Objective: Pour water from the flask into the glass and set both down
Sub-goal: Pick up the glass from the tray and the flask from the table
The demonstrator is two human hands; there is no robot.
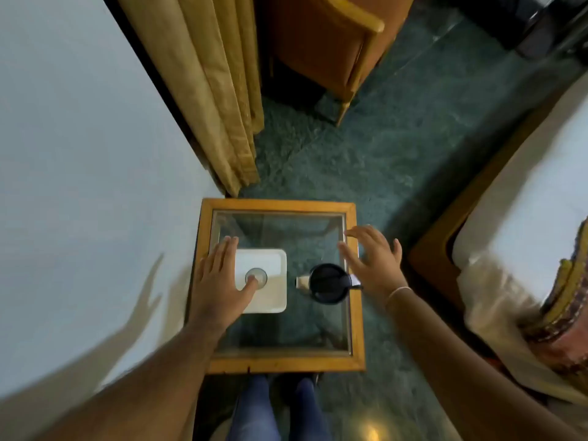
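A clear glass [256, 277] stands upright on a white square tray [270, 294] on the left half of a small glass-topped table [280, 205]. The flask [327, 283], seen from above with a black lid and a pale spout pointing left, stands on the table's right side. My left hand [219, 278] hovers flat over the tray's left edge, fingers apart, with the thumb tip over the glass's rim. Just right of the flask, my right hand [370, 259] is spread with fingers apart and holds nothing.
The table has a wooden frame and stands on a green carpet. A pale wall [79, 154] and beige curtain [219, 90] lie to the left. An orange armchair [327, 39] stands behind, a bed [521, 218] at the right. My legs in blue jeans are below the table's near edge.
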